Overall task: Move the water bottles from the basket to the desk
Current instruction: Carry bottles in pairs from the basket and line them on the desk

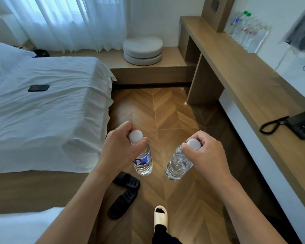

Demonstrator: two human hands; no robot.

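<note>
Left hand [118, 147] curled round neck of left bottle [143, 160], pinching just under white round cap; clear ribbed plastic, blue label, hanging near upright over floor. Right hand [207, 154] curled likewise round neck of right bottle [178, 163]; clear, ribbed, no label visible, base tilted inward toward left bottle. Bottles apart, gap between them. Both carried in air, on neither basket nor desk; basket not in view.

Left of left hand: bed [48, 111], white creased sheet, dark flat phone [38, 87] lying on it. Below the grips: wooden herringbone floor [167, 110], two black slides [123, 191], one cream slipper [160, 217] on a foot. Beyond the grips: two round grey cushions [143, 50] stacked on low wooden platform, sheer white curtain [69, 22] behind.

Right of right hand: long wooden desk [245, 81], smooth top. Black telephone [301, 125] with coiled cord at near end. At far end, cluster of clear bottles [248, 30] standing against wall, some green-capped. Nothing between hands and desk edge.
</note>
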